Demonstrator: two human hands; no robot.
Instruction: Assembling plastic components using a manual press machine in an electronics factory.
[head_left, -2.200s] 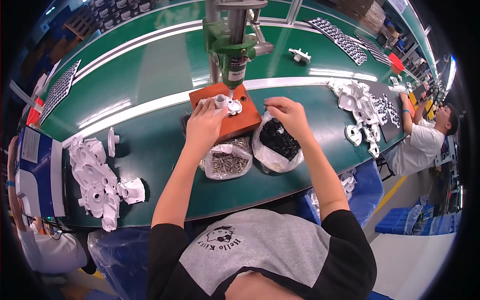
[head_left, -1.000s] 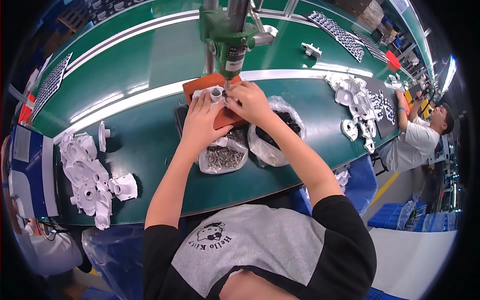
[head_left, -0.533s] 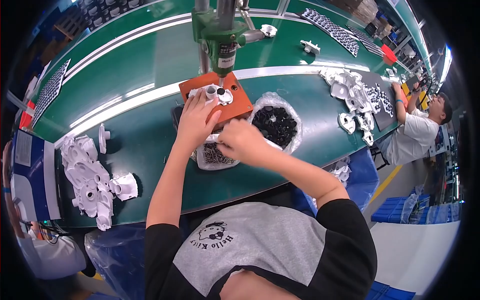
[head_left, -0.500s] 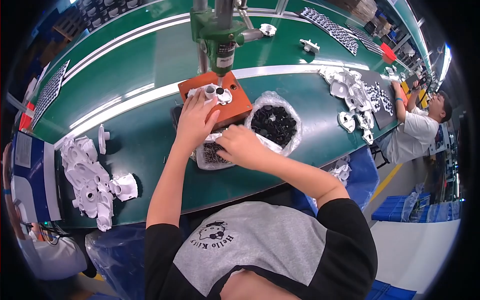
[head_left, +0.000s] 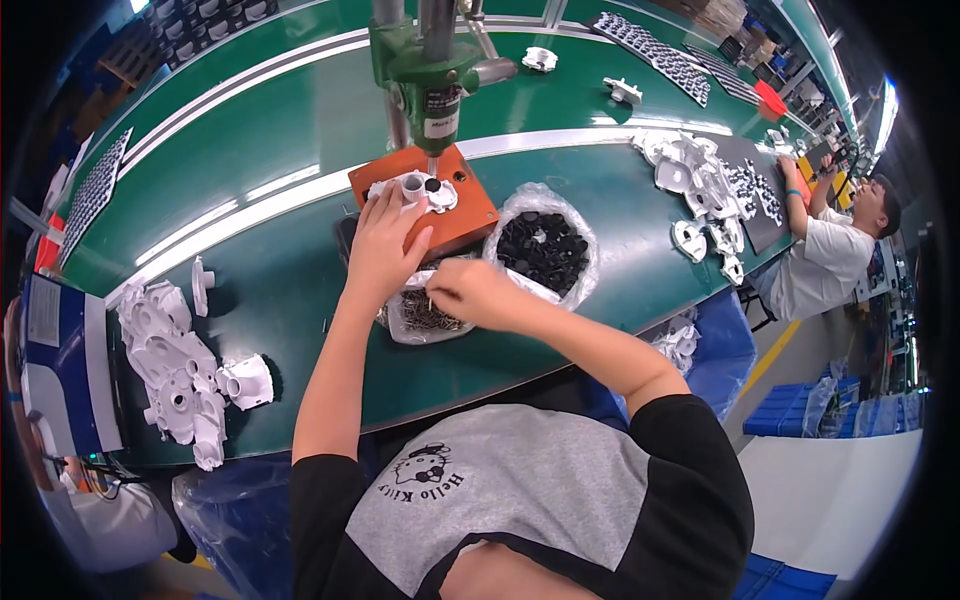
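Observation:
My left hand (head_left: 382, 245) lies over the near left side of a white moulded part (head_left: 441, 194), its fingers curved onto it and the thumb apart. That part rests on an orange block (head_left: 470, 212), under the spindle of a green press (head_left: 425, 78). A round black piece (head_left: 432, 185) sits in the white part, just below the spindle tip. My right hand (head_left: 478, 292) is closed in a pinch above a clear bag of small metal pins (head_left: 425, 318). A thin pin seems to show at its fingertips, though most of it is hidden.
A clear bag of black pieces (head_left: 543, 250) stands right of the block. White parts are heaped at the left (head_left: 172, 355) and at the right (head_left: 690, 180). A blue-and-white box (head_left: 68, 355) stands at the far left. At the right, a co-worker (head_left: 835, 240) sits at the bench.
My right hand has lifted slightly out of the bag of pins and its fingers have drawn into a pinch. The left hand stays on the white part.

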